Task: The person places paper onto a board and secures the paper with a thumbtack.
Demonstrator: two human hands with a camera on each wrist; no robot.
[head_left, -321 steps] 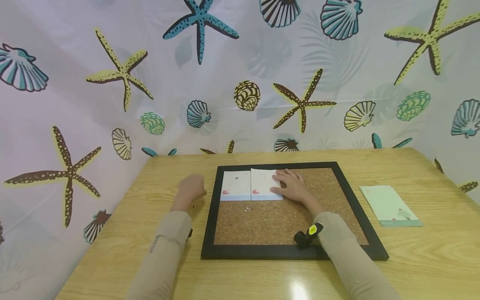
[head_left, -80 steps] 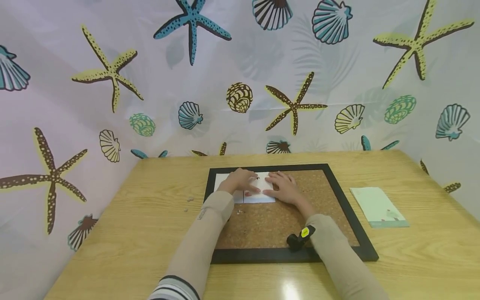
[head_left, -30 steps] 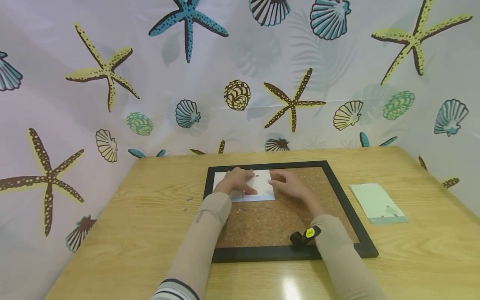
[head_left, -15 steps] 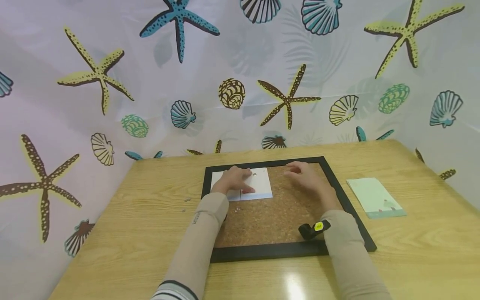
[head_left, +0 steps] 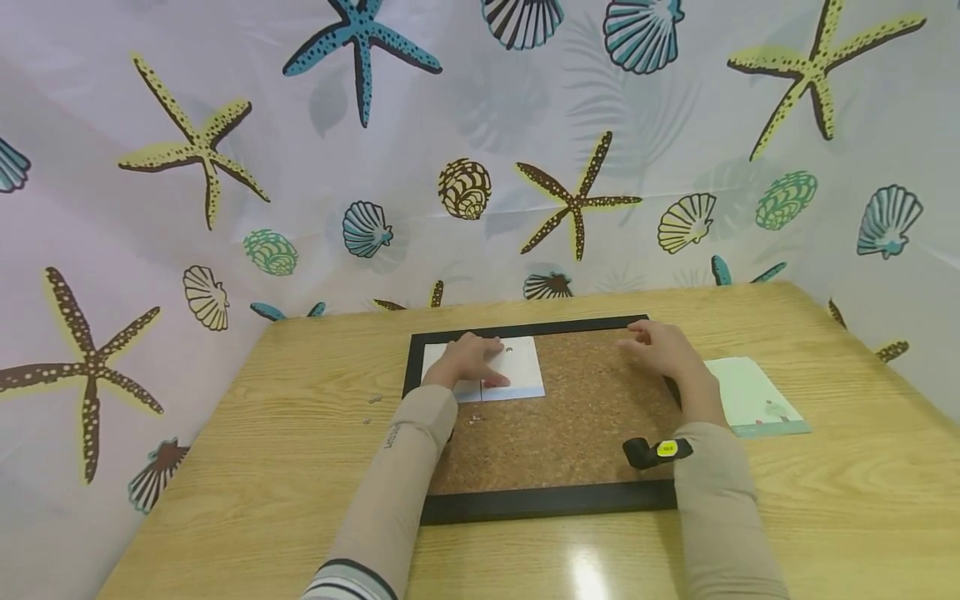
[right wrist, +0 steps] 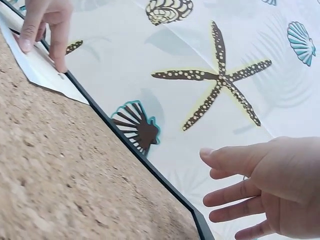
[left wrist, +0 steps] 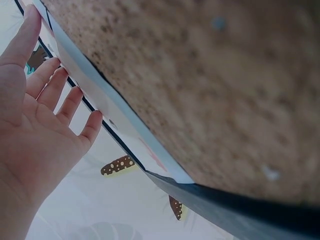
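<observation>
In the head view, two white paper sheets lie side by side at the upper left of a black-framed corkboard [head_left: 570, 450]. My left hand [head_left: 467, 358] is spread over them, its fingertips on the right-hand sheet [head_left: 527, 367] and its palm covering much of the left-hand sheet [head_left: 468, 392]. A small round dot [head_left: 509, 350] shows near the top of the right-hand sheet. My right hand [head_left: 663, 350] hovers above the board's upper right corner with fingers loosely bent and nothing in them. In the right wrist view, its fingers [right wrist: 232, 192] are apart and bare.
A pale green paper pad [head_left: 757, 396] lies on the wooden table [head_left: 300, 467] right of the board, partly behind my right forearm. Small silvery bits [head_left: 475, 419] sit on the cork, with similar bits [head_left: 375, 399] on the table to the left. A patterned cloth [head_left: 405, 167] hangs behind.
My right hand has left the right-hand sheet's edge and moved right across the board to its upper right corner. My left hand stays on the sheets.
</observation>
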